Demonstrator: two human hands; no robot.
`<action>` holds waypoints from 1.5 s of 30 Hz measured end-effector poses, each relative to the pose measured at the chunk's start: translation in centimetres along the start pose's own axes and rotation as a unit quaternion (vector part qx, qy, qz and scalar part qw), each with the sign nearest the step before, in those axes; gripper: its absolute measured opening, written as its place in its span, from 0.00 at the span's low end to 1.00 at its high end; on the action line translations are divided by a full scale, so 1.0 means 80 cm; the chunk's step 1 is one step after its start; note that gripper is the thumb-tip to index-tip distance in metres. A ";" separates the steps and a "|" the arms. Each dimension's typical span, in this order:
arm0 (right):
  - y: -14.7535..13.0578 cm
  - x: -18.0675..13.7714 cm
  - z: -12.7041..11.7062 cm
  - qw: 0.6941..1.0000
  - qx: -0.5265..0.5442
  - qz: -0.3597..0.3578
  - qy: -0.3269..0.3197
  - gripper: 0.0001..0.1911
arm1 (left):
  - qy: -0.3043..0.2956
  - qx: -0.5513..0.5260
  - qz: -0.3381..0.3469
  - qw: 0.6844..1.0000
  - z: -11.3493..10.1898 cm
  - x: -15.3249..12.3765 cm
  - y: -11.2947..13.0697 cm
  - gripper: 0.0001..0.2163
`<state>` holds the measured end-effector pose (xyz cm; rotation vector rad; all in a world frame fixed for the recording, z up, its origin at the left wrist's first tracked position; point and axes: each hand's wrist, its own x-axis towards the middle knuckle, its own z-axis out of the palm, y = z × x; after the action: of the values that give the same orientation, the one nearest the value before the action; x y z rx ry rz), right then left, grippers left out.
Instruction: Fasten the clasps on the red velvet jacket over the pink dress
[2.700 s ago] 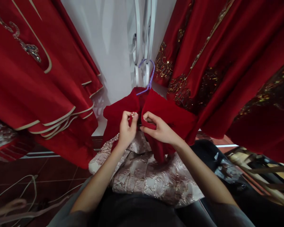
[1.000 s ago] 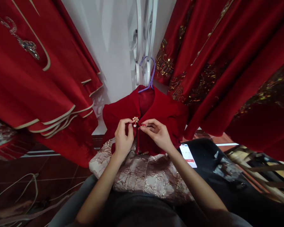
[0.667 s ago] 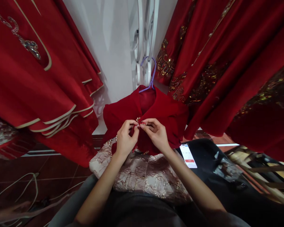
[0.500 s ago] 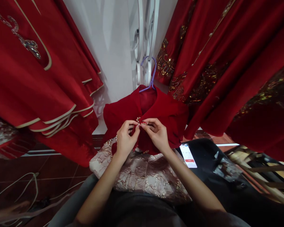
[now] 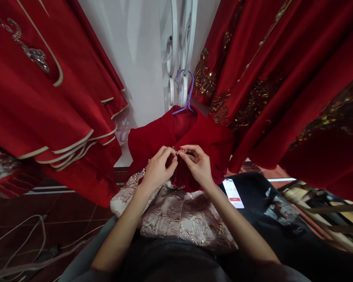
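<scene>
A red jacket [image 5: 211, 135] with an open collar hangs in front of me on a purple hanger [image 5: 189, 98]. Both hands meet at the middle of its front, fingertips nearly touching. My left hand [image 5: 159, 167] is closed in a pinch at the beaded front edge. Opposite it, my right hand [image 5: 199, 166] pinches the same edge, where small red and gold beads [image 5: 181, 150] show by the fingertips. The exact bit between the fingers is mostly hidden. Below the jacket, pale pink and gold brocade fabric [image 5: 188, 217] lies across my lap.
Red garments with cream edging [image 5: 76, 98] hang at the left, and sequinned red garments [image 5: 261, 78] at the right. A lit phone [image 5: 233, 194] lies on a black surface [image 5: 255, 219] beside crumpled clear plastic [image 5: 282, 211]. White cables [image 5: 42, 235] run over the tiled floor.
My left hand has shifted slightly up and right, its fingers curling more over the beaded edge. The right hand has turned slightly and stays pinched at nearly the same spot.
</scene>
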<state>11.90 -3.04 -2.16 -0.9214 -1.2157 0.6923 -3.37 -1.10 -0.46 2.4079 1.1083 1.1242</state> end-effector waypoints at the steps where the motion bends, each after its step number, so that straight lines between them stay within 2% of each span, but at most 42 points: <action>1: 0.000 0.002 -0.002 1.000 0.003 0.006 -0.005 0.09 | -0.007 0.028 0.012 1.000 -0.003 0.002 0.000 0.05; 5: -0.003 0.009 -0.011 0.998 0.015 0.035 -0.046 0.11 | -0.025 0.134 0.061 0.989 -0.014 0.008 0.001 0.09; 10: -0.005 0.011 -0.013 0.997 0.017 0.041 -0.059 0.11 | -0.046 0.177 0.086 0.979 -0.017 0.011 -0.001 0.10; 16: -0.003 0.008 -0.011 0.998 0.004 0.026 -0.051 0.11 | -0.019 0.151 0.081 0.985 -0.014 0.008 -0.003 0.09; 23: -0.003 0.010 -0.018 0.996 0.015 0.034 -0.076 0.13 | -0.018 0.089 0.070 0.993 -0.013 0.010 -0.009 0.06; 36: 0.004 0.015 -0.024 0.994 0.026 0.033 -0.097 0.15 | -0.021 0.144 0.093 0.985 -0.004 0.019 -0.009 0.05; 42: -0.005 0.020 -0.026 0.990 0.014 0.044 -0.131 0.15 | -0.042 0.159 0.091 0.982 -0.006 0.019 -0.003 0.06; 45: -0.006 0.018 -0.023 0.990 0.006 0.041 -0.134 0.17 | 0.007 0.090 0.046 0.995 0.001 0.008 0.002 0.07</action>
<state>13.99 -2.45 -1.25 -0.8914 -1.4143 0.9096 -3.01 -0.74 -0.07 2.6179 1.1592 1.1152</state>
